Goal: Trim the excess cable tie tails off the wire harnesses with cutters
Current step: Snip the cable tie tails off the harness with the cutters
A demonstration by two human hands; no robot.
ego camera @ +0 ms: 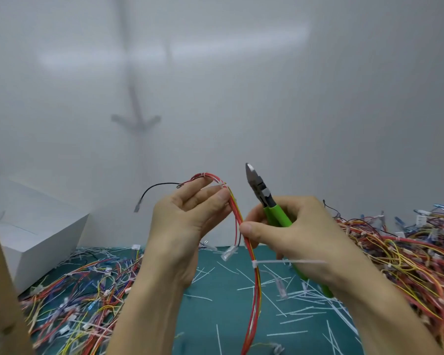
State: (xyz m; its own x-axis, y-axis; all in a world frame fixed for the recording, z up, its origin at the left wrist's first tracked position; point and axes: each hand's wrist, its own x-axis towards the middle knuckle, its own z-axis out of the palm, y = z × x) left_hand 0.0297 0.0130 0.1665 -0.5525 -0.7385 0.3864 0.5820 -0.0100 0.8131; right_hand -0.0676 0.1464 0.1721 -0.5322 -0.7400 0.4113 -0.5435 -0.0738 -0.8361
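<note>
Held clear above the middle of the desk (215, 290) is one wire harness (254, 290), a thin bundle of red and yellow leads.

Left hand (187, 221): fingers nearly straight, with the top of the harness bent over the fingertips. Whether they pinch it cannot be told.

Right hand (303, 234): curled round the green handles of the cutters (269, 201), blades pointing up and idle. Its thumb and forefinger pinch the bundle lower down.

Below that pinch sits a white cable tie (254, 264), its untrimmed tail (292, 261) sticking out toward the right edge.

Assessment: the harness looks light and limp and will swing unless held on both sides of the tie. The tail looks stiff, thin and springy, and may fly off when cut. Grip the bundle close beside the tie head. The insulation seems soft, so keep the blades off the leads.

Harness piles (408, 265) lie at the left and right edges, and cut tails (305, 308) litter the centre.
</note>
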